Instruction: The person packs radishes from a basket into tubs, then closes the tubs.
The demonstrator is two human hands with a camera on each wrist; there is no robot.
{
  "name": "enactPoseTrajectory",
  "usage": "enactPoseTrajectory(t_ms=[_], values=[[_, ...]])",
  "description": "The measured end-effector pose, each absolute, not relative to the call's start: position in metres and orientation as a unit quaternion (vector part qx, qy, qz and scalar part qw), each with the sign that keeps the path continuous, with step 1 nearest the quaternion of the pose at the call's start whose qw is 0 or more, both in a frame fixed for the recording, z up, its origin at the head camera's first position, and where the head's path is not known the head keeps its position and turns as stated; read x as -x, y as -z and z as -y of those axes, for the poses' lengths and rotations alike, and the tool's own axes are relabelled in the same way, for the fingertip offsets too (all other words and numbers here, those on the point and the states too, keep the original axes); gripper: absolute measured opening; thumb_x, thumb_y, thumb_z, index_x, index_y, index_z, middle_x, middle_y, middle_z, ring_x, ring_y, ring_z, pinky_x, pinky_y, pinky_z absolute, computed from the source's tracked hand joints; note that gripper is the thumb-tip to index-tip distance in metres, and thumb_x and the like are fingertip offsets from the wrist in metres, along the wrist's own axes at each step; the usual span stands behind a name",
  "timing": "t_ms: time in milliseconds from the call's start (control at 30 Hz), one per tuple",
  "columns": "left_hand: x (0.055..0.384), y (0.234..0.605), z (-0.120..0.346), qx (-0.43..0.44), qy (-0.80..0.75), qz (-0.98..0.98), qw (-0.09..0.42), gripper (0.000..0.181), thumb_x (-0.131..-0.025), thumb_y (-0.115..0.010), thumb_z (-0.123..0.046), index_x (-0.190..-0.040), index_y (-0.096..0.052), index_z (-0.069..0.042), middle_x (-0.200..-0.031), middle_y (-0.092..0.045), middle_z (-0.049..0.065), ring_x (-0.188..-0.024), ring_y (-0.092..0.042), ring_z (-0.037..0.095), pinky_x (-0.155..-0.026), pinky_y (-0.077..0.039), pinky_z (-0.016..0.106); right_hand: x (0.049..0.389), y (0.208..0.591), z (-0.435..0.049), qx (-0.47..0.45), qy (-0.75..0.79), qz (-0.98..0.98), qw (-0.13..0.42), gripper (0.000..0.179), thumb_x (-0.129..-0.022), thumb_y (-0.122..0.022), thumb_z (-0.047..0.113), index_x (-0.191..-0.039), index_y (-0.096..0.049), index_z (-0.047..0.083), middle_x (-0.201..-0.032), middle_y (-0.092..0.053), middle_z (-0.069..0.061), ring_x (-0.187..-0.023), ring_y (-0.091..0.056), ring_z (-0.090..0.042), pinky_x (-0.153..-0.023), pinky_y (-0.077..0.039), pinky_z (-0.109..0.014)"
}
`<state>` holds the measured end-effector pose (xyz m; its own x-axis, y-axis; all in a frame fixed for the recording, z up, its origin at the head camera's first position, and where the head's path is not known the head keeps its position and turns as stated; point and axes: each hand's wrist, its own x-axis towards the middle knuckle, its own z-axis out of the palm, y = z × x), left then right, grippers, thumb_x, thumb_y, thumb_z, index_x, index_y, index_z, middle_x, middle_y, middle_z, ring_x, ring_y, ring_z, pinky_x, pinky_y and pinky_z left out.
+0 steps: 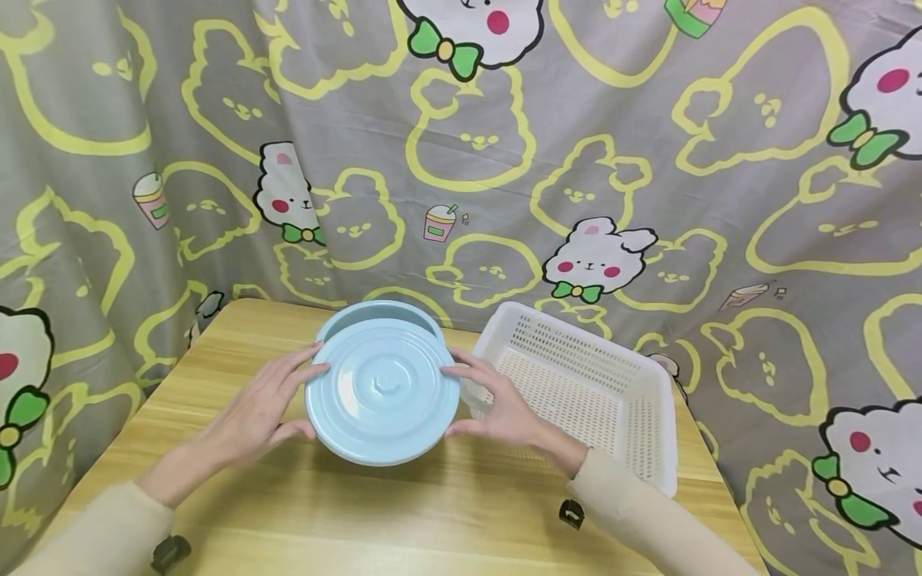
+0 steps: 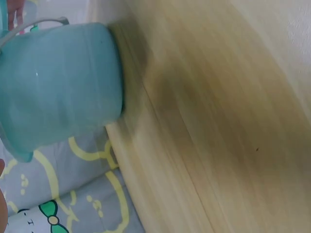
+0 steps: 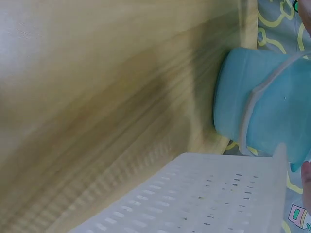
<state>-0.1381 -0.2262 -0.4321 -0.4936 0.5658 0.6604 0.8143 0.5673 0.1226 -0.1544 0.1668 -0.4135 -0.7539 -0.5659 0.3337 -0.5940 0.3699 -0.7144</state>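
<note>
A round light-blue lid (image 1: 382,392) with a small knob at its centre is held up, its top tilted toward the head camera. My left hand (image 1: 259,408) holds its left edge, fingers on the upper rim and thumb lower down. On the opposite edge, my right hand (image 1: 500,408) grips the lid the same way. Behind the lid stands a light-blue bucket (image 2: 63,87), upright on the table; only the back of its rim shows in the head view. A grey bail handle (image 3: 249,114) hangs against the bucket's side in the right wrist view.
To the right of the bucket sits a white perforated plastic basket (image 1: 666,432), close to my right forearm. The wooden table (image 1: 346,520) ends at a grey patterned curtain (image 1: 389,120) behind. Small black pieces (image 1: 572,514) show beside both forearms.
</note>
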Motion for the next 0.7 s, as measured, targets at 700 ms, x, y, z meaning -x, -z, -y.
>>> enactPoseTrajectory(t_ms=[700], values=[[0.170,0.432,0.239,0.407,0.183,0.859,0.253,0.086,-0.103,-0.038,-0.070,-0.150,-0.049,0.002,-0.159,-0.045,0.030,-0.141,-0.047,0.047,-0.131,-0.003,0.015,0.193,0.405,-0.159,-0.337,-0.413,0.846,-0.018,0.079,-0.073,-0.098,0.021,-0.144,-0.064,0.013,-0.170,-0.041,-0.008,-0.159,-0.036,-0.036,-0.128,-0.029,-0.065]])
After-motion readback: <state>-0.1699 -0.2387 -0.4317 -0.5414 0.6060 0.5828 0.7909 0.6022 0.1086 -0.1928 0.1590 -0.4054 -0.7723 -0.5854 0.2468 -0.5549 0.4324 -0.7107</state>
